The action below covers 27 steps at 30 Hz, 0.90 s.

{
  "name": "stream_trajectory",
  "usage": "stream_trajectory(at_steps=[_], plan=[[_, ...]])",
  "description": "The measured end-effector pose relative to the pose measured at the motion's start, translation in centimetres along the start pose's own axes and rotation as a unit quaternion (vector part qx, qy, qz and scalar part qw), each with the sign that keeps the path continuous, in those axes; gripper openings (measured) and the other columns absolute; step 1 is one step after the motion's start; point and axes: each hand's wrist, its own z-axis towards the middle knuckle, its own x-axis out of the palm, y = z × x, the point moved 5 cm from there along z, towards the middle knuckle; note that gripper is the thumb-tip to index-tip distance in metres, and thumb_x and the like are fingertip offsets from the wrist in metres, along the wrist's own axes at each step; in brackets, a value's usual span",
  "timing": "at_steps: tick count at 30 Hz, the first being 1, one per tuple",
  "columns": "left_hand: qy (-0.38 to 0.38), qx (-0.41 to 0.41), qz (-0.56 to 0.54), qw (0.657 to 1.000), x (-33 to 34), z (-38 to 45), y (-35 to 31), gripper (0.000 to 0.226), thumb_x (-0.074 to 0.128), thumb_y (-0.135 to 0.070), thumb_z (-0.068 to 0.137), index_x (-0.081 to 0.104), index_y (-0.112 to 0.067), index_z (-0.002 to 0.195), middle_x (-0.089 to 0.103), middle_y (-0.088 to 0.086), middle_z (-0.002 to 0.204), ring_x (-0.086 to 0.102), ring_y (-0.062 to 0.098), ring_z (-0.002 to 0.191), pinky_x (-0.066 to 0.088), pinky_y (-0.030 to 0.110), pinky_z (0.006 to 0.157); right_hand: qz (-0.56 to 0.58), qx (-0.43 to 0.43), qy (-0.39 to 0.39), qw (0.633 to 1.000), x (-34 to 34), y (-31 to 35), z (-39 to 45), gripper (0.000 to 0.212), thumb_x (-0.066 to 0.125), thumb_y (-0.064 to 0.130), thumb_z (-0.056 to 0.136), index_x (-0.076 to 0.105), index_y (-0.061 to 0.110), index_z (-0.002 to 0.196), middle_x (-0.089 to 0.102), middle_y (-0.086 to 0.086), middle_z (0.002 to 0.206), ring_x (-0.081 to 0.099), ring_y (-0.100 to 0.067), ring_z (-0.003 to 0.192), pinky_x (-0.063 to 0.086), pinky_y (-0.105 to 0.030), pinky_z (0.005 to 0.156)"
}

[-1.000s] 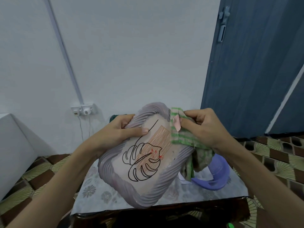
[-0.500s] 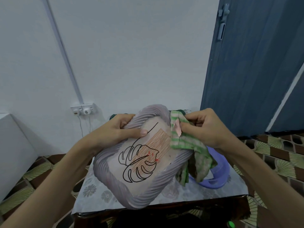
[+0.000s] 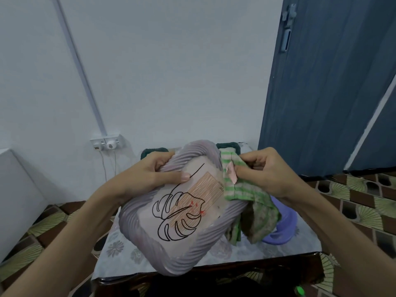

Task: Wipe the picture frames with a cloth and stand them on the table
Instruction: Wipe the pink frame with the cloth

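Above the worktop (image 3: 132,254), head view only: picture frame (image 3: 182,224) held off the surface, tilted, long axis running from near-left to far-right. Left hand (image 3: 147,176) grips the far-left rim, thumb flat on the glass, fingers curled behind. Right hand (image 3: 270,172) pinches a bunched green-striped cloth (image 3: 242,189) against the frame's far-right edge; the rest of the cloth hangs below the hand. Cloth sits at the frame's right end, so the wipe likely runs toward the left hand along the long axis. Purple bowl (image 3: 282,228) on the worktop under the cloth. Dark-green basket rim (image 3: 154,150) behind the frame. Frame not yet stood.
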Motion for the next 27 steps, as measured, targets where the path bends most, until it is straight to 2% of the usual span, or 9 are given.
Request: stream_trajectory(at_steps=[6,10,12,14,16,19,22,25,27], plan=[[0.008,0.02,-0.006,1.0,0.0,-0.1,-0.2,0.011,0.066,-0.012,0.073,0.071,-0.018,0.081,0.072,0.006,0.074,0.069,0.016,0.063,0.053,0.021,0.054,0.051,-0.012,-0.043,0.998,0.2,-0.8,0.4,0.092,0.074,0.062,0.058,0.054,-0.024,0.084,0.046,-0.046,0.07,0.044,-0.023,0.074,0.034,-0.035,0.064],[0.0,0.011,0.008,1.0,-0.7,-0.2,0.6,0.034,0.075,-0.023,0.066,0.064,-0.001,0.091,0.07,0.012,0.077,0.068,0.02,0.065,0.055,0.025,0.056,-0.002,0.019,0.052,0.998,0.8,-1.2,-0.6,0.037,0.067,0.025,0.08,0.062,-0.008,0.096,0.06,-0.031,0.087,0.056,-0.024,0.075,0.05,-0.036,0.07],[-0.015,0.014,0.038,0.999,-0.5,-0.1,0.7,0.031,0.074,-0.022,0.069,0.063,-0.002,0.09,0.069,0.011,0.075,0.067,0.02,0.064,0.055,0.027,0.056,-0.081,-0.003,0.001,0.997,0.8,-1.5,-0.4,0.031,0.062,0.02,0.084,0.059,-0.011,0.087,0.056,-0.03,0.074,0.049,-0.028,0.063,0.046,-0.041,0.061],[-0.022,0.022,0.067,0.997,0.1,0.2,0.5,0.029,0.069,-0.023,0.071,0.063,-0.003,0.091,0.069,0.013,0.077,0.068,0.021,0.066,0.055,0.029,0.058,-0.13,-0.02,-0.09,0.987,1.0,-1.5,0.1,0.031,0.056,0.012,0.09,0.054,-0.01,0.068,0.042,-0.009,0.051,0.034,-0.011,0.047,0.03,-0.027,0.047],[-0.016,0.038,0.068,0.997,0.7,0.4,0.2,0.025,0.067,-0.021,0.073,0.065,-0.005,0.092,0.07,0.011,0.08,0.068,0.02,0.069,0.056,0.028,0.059,-0.141,-0.031,-0.164,0.976,1.1,-0.9,0.4,0.042,0.051,0.008,0.092,0.041,0.001,0.052,0.028,0.01,0.04,0.025,-0.007,0.038,0.019,-0.016,0.042],[-0.011,0.044,0.023,0.999,0.3,0.3,0.1,0.009,0.074,-0.011,0.074,0.072,-0.016,0.081,0.072,0.004,0.076,0.069,0.016,0.066,0.054,0.022,0.056,-0.102,-0.028,-0.116,0.988,0.7,-0.6,0.5,0.039,0.048,0.008,0.094,0.045,-0.001,0.057,0.031,0.012,0.045,0.026,-0.003,0.042,0.02,-0.015,0.043],[-0.007,0.045,0.005,0.999,-0.1,-0.1,0.3,0.009,0.075,-0.01,0.075,0.07,-0.013,0.083,0.072,0.006,0.076,0.069,0.017,0.066,0.053,0.022,0.055,-0.026,0.018,0.001,1.0,0.7,-1.1,-0.1,0.027,0.049,0.014,0.094,0.059,-0.009,0.084,0.047,-0.008,0.068,0.038,-0.017,0.064,0.031,-0.028,0.058],[-0.01,0.05,0.051,0.997,0.2,-0.1,0.4,0.039,0.075,-0.032,0.067,0.066,-0.003,0.091,0.071,0.017,0.081,0.069,0.023,0.071,0.055,0.029,0.059,0.065,0.076,-0.028,0.995,0.7,-1.7,-0.1,0.029,0.052,0.015,0.092,0.059,-0.007,0.076,0.048,-0.008,0.065,0.041,-0.021,0.061,0.033,-0.029,0.058],[-0.005,0.057,0.075,0.996,0.8,0.0,-0.1,0.049,0.073,-0.038,0.065,0.063,0.001,0.093,0.068,0.024,0.083,0.067,0.023,0.071,0.054,0.033,0.061,0.141,0.135,-0.039,0.98,0.6,-2.2,0.0,0.028,0.055,0.023,0.09,0.063,0.002,0.072,0.059,-0.007,0.061,0.054,-0.018,0.055,0.045,-0.027,0.058]])
